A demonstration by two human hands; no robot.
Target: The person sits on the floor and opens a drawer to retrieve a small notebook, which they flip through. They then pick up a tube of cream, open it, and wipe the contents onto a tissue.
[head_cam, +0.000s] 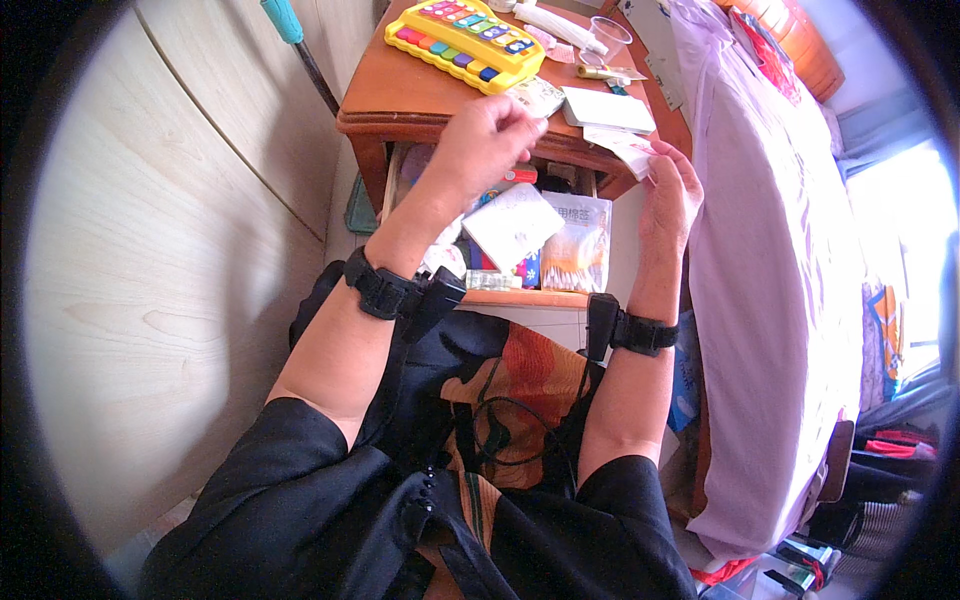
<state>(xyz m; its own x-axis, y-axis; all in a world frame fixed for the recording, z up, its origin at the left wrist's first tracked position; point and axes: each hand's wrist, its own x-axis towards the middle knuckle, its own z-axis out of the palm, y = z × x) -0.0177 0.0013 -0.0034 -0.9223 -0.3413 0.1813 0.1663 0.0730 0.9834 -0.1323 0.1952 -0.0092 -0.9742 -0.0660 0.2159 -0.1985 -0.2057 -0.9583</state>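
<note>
My left hand [491, 139] is raised over the front edge of the wooden nightstand [420, 105], its fingers curled together; whether a small thing is between them cannot be told. My right hand [673, 180] pinches a white paper piece [622, 145] with faint print at the nightstand's right front corner. Behind that paper lies a white box [607, 110], and a printed card or packet [538, 96] is close beyond my left fingers. Below, the open drawer [525, 298] holds a white square box [515, 225], a clear bag of cotton swabs [576, 244] and other small items.
A yellow toy xylophone [465, 41] occupies the nightstand's back left, with a white tube [559, 28], a clear plastic cup [609, 37] and a gold-coloured tube [600, 72] to its right. A pale wood panel [150, 262] rises at left; a bed with a lilac sheet [765, 300] is at right.
</note>
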